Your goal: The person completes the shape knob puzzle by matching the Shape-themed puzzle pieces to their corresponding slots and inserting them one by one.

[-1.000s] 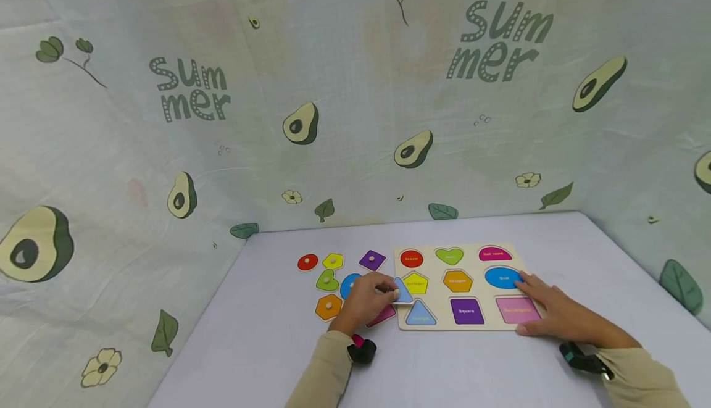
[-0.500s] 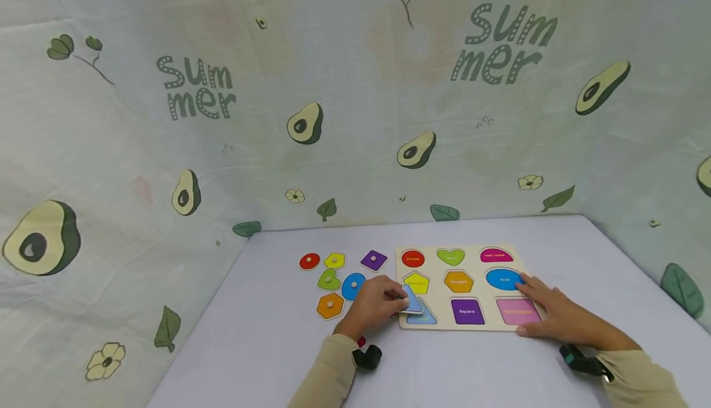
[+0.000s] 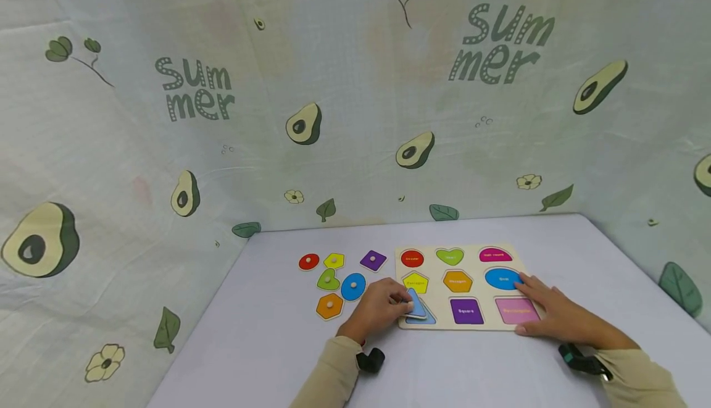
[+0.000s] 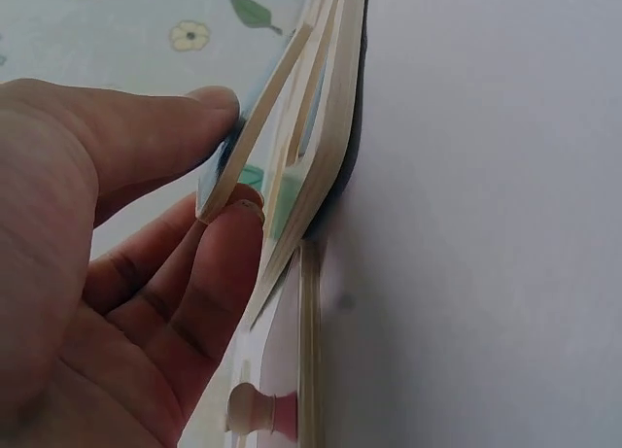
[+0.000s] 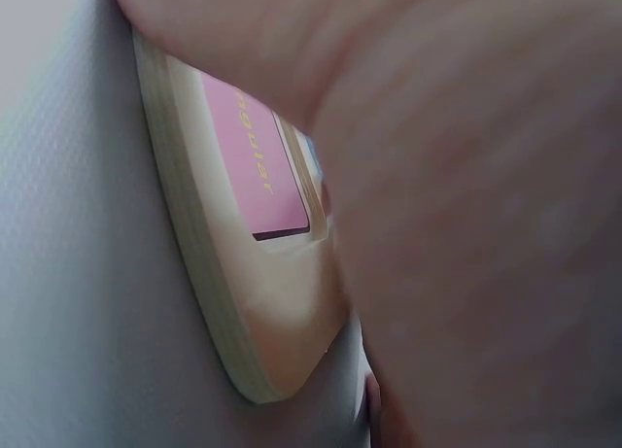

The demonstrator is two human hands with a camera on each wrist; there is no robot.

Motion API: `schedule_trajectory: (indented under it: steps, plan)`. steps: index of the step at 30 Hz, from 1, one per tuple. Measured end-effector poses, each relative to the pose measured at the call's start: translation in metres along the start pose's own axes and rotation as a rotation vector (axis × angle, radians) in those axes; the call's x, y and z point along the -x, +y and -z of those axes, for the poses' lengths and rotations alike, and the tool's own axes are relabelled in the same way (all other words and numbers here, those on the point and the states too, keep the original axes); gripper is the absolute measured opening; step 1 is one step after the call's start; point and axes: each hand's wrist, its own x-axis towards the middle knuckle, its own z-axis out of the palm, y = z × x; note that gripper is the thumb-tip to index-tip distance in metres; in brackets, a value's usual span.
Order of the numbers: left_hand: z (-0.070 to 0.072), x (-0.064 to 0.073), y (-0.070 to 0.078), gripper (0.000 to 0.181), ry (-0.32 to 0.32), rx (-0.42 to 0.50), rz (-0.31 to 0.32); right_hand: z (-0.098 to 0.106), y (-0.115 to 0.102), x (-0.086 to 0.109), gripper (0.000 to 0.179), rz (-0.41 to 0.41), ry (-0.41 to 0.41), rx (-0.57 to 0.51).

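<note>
My left hand pinches a light blue triangle puzzle piece between thumb and fingers. The piece is tilted, partly covering the blue triangle slot of a wooden shape puzzle board. Seen edge-on in the left wrist view, the held triangle leans just over the board. With fingers extended, my right hand rests on the board's right side, near the blue oval slot and the pink rectangle slot. The pink slot shows close up in the right wrist view.
Left of the board lie loose knobbed pieces: red circle, yellow pentagon, green heart, blue oval, orange hexagon, purple square. A pink-knobbed piece shows beside the board. Patterned cloth hangs behind.
My left hand has carried the triangle piece rightward and toward me, from the board's left edge to over the triangle slot. My right hand keeps its place on the board.
</note>
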Motion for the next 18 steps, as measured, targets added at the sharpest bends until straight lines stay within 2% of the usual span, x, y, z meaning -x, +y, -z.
schedule_trajectory:
  steps: [5,18]
  plan:
    - [-0.004,0.001,0.005,0.007,-0.019,-0.022,0.029,0.002,-0.001,0.0,0.097,-0.003,-0.005,-0.015]
    - [-0.011,0.001,0.015,0.006,-0.029,-0.184,0.051,0.005,-0.005,0.0,0.096,-0.005,-0.006,-0.016]
